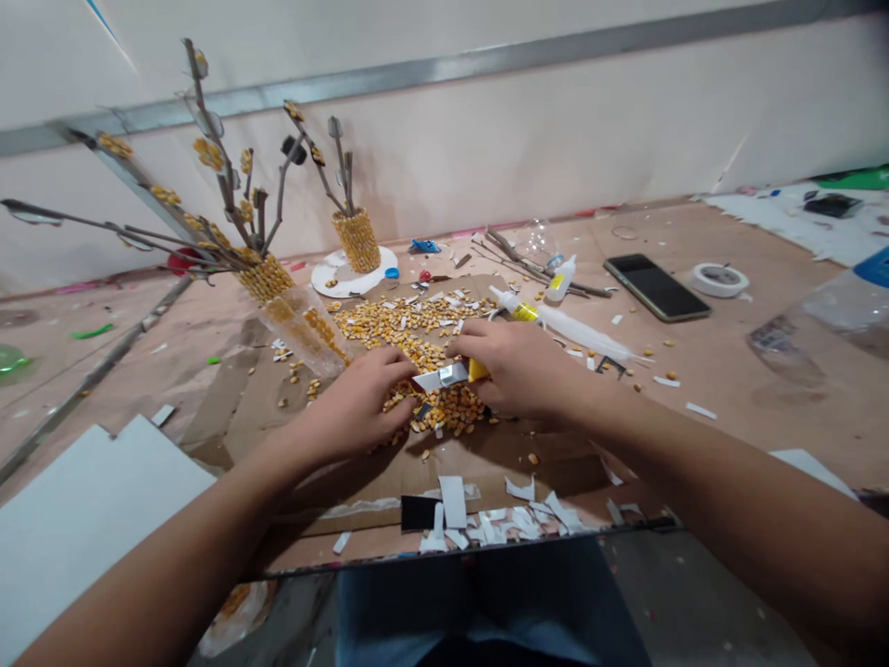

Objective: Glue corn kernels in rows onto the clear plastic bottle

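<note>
Head view: the right hand point(518, 366) is gripping the yellow utility knife point(445, 375), its blade pointing toward the left hand point(368, 398), whose fingers are sitting curved beside the tip; whether they're pinching anything, I can't tell! The knife is hovering over corn kernels point(395, 321) covering cardboard point(500, 463).

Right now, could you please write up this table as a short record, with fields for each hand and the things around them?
Right hand: holding a yellow-handled knife
Left hand: fingers near the blade tip; grip unclear
Beneath: loose corn kernels on cardboard
Left side: kernel-covered vase with branches
Behind: smaller vase on a white disc
Right side: phone, tape roll
Near edge: paper scraps
</note>
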A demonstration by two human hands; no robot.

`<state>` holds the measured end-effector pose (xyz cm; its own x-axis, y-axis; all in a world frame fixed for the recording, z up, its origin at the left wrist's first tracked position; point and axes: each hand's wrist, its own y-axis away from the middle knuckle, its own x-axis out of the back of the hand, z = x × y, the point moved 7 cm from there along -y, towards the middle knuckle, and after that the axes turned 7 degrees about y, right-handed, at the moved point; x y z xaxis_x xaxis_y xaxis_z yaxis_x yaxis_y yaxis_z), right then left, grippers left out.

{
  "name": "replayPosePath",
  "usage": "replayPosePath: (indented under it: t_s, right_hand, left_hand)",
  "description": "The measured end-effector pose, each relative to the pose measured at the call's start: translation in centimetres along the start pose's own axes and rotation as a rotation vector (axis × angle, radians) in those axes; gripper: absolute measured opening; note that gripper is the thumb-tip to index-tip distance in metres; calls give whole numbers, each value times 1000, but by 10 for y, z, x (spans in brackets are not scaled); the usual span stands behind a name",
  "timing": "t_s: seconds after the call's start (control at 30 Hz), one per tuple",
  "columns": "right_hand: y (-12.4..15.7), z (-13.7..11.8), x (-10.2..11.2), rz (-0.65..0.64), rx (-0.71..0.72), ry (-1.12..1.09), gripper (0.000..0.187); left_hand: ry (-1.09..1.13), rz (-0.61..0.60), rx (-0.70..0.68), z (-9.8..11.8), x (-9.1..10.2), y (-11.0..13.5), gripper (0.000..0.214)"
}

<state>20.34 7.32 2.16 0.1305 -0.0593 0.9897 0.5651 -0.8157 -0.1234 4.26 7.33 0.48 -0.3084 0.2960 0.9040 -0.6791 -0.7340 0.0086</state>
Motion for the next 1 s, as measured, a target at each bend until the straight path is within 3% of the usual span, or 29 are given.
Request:
replayPosePath:
  t_s: [0.17,0.3,0.47,0.5,0.67,0.77,1.0]
  right_hand:
    - [1,-2,0,6,29,8,31]
    - [1,0,1,36,30,5,32]
    - [1,5,1,63,17,6,35]
    - [1,6,0,64,14,2,34]
    - [0,8,-1,44,-4,-13,34]
    - [-1,6,-2,22,-2,-17,35]
    - [-1,3,-3,27,4,-22,29]
  left_hand:
    - [23,-42,-69,5,-6,4,14]
    - [144,-65,-56,11,2,5,15]
    - [439,-372,-19,30,2,18,11]
    - [439,-388,-3,29,3,19,12]
    - [201,-138,40,5,18,11,19]
    - [112,-118,20,2,9,8,18]
    - [36,-109,6,20,-9,10,18]
